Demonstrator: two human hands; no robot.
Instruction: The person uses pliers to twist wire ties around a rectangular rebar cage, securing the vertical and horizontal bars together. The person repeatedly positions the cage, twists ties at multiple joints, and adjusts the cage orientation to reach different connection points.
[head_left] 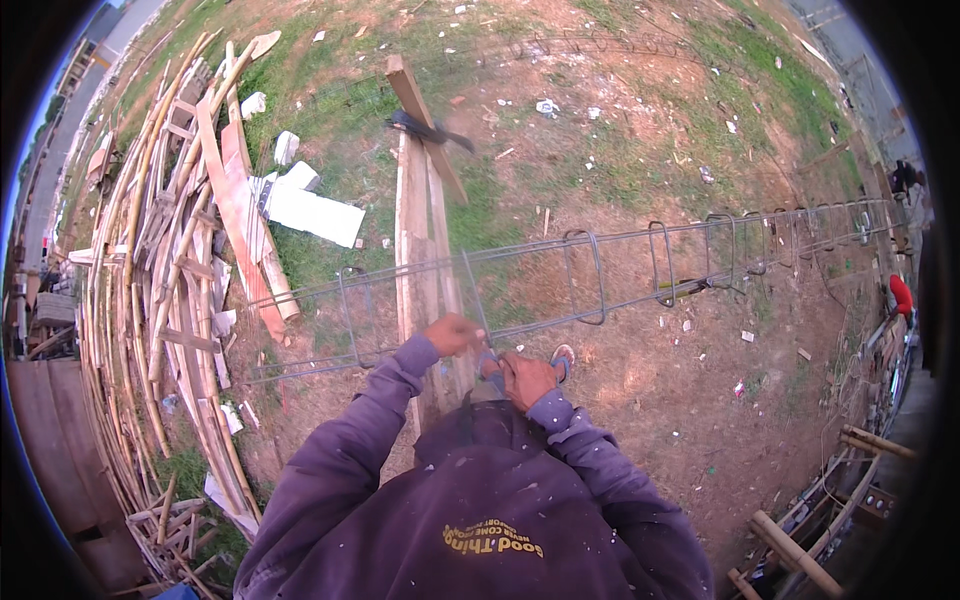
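Observation:
A long cage of steel rebar (630, 228) with bent stirrups (603, 290) runs across in front of me, resting over a wooden trestle (407, 215). My left hand (452, 335) is at the cage's near lower bar, close to a stirrup, with its fingers curled and slightly blurred. Just right of that stirrup, on my side of the bar, my right hand (530, 382) is closed. What either hand grips is hidden or too small to make out. A dark strap-like thing (430, 130) crosses the trestle's far end.
Bamboo poles and boards (150, 270) lie heaped at the left, beside a white sheet (315, 217). A thin tool with some yellow (685, 289) sits on the cage to the right. Wooden poles (795, 553) stand at lower right. Scraps litter the grass and dirt.

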